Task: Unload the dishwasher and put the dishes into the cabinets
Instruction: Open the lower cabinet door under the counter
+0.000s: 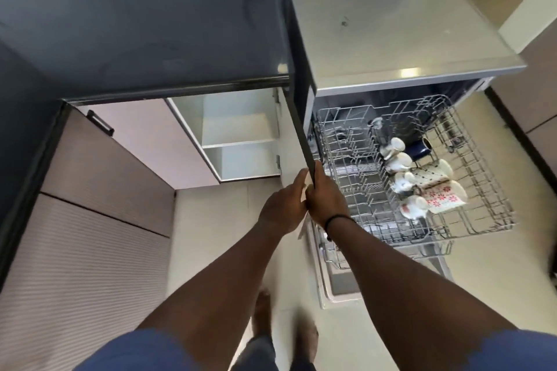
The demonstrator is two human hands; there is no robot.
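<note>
The dishwasher stands open with its upper wire rack pulled out. On the rack's right half lie several white cups, two red-patterned mugs and a dark blue mug. To its left, a cabinet with bare white shelves is open. Its dark door swings out towards me, seen edge-on. My right hand is closed around the door's near corner. My left hand presses against the door's left side, touching my right hand. A thin white sliver shows between them; I cannot tell what it is.
A dark countertop runs above the cabinet. Closed drawer fronts with a black handle fill the left. The lower rack and dropped dishwasher door jut out at floor level to the right of my bare feet.
</note>
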